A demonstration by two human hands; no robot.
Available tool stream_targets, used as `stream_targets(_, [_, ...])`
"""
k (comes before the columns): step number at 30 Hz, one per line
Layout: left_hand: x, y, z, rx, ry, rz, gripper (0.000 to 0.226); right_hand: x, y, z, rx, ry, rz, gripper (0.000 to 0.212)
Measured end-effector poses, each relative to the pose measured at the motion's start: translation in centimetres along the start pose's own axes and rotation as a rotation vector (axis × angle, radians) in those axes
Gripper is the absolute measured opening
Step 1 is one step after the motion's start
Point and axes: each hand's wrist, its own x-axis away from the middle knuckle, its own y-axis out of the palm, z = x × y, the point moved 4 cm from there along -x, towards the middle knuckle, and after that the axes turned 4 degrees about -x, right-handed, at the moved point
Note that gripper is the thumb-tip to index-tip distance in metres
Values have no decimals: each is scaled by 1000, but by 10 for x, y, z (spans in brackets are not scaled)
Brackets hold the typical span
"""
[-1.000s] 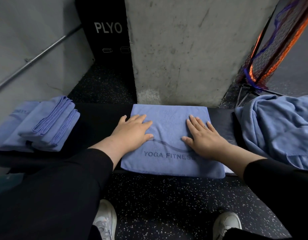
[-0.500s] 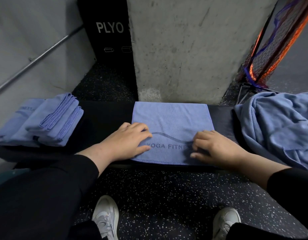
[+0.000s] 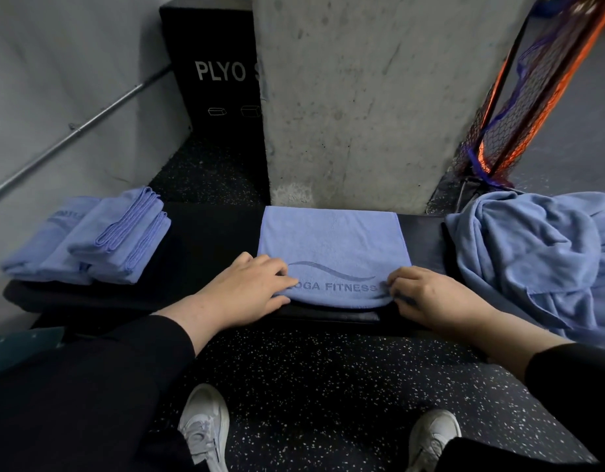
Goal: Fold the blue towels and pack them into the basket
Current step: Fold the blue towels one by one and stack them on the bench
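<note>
Black padded bench (image 3: pixel 205 247) before you carries three folded blue towels (image 3: pixel 117 240) beyond your left hand (image 3: pixel 250 291), and a crumpled blue towel heap (image 3: pixel 532 253) beside your right hand (image 3: pixel 430 298). Both hands, fingers curled, pinch the near corners of one flat blue "YOGA FITNESS" microfibre towel (image 3: pixel 331 247) between them.

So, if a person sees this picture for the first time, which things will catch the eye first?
Probably the blue towel printed YOGA FITNESS, lying on the black bench in the middle, with the left hand and the right hand gripping its near corners. Next, the stack of folded towels at the bench's left end and the loose heap of towels at the right.
</note>
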Motion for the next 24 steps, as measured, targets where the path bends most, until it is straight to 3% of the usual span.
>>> stream_targets(3, [-5, -1, 4, -58, -10, 49, 28, -9, -3, 9, -174, 250, 70, 3])
stream_targets(6, [-15, -6, 3, 46, -165, 51, 22, -19, -3, 15, -245, 384, 109, 5])
stream_targets(10, [-26, -11, -6, 235, -311, -4, 32, -31, 2, 17, -248, 412, 89, 4])
stream_targets(13, [-28, -16, -12, 199, -308, 1, 35, -34, 2, 11, -170, 354, -8, 31])
stream_targets(16, [-29, -19, -22, 261, -354, 64, 27, -36, -5, 15, -125, 346, -2, 31])
stream_targets(21, [-25, -29, -46, 699, -538, 265, 12, -34, -18, 36, -215, 456, 99, 8])
stream_targets(24, [-26, -34, -56, 781, -584, 320, 17, -30, -27, 43, -324, 510, 147, 26])
